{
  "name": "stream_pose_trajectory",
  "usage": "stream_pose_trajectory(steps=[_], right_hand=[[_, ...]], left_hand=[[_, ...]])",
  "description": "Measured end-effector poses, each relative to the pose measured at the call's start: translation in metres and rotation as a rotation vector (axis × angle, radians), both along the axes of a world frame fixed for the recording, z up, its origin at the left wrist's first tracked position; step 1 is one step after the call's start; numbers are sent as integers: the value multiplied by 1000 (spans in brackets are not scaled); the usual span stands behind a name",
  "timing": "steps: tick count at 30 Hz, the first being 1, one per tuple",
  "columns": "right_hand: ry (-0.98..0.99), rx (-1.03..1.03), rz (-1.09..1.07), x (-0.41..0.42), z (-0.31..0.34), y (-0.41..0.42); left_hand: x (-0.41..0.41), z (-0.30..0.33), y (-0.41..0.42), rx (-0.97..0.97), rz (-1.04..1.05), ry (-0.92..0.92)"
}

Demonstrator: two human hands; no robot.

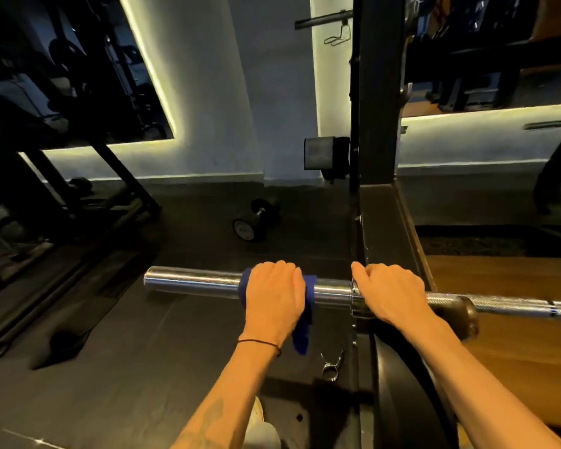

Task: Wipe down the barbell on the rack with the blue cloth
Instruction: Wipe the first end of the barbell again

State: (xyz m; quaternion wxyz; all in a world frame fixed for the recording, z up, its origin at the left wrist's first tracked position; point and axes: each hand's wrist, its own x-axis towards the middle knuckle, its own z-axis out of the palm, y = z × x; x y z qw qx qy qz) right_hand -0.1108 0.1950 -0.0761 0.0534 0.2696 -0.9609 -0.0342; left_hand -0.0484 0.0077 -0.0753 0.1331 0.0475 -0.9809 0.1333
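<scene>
A chrome barbell (191,281) lies across the view on a black rack (378,92), its smooth sleeve end pointing left. My left hand (274,294) grips the sleeve through a blue cloth (302,335), which wraps the bar and hangs down below my wrist. My right hand (391,293) curls over the bar at the sleeve's collar, beside the rack upright. The knurled shaft (506,306) runs on to the right edge.
A black dumbbell (253,220) lies on the dark floor beyond the bar. A spring collar clip (331,367) lies on the floor below the sleeve. A wooden platform (515,319) spreads to the right. Dark machines stand at the left, under a mirror.
</scene>
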Motion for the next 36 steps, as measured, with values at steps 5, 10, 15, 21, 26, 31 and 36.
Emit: stream_pose_trajectory(steps=[5,10,15,21,26,31,36], right_hand=[[72,-353,-62,6,-18,1],[44,-632,-6,8,-40,8],[-6,-713,58,10,-35,14],[-134,-591,-252,-8,-10,-4],[45,-6,-57,0,-6,-6],[124,-59,-41,14,-11,1],[52,-416,1,13,-22,9]], left_hand=[[-23,-2,38,-7,-116,-87],[-31,-3,44,85,-289,-85],[-14,1,-15,-3,-139,-48],[-11,1,-6,-32,-53,-58],[-11,-10,46,62,-43,34],[-11,-10,45,40,-263,-11],[-4,-2,-30,-126,-51,26]])
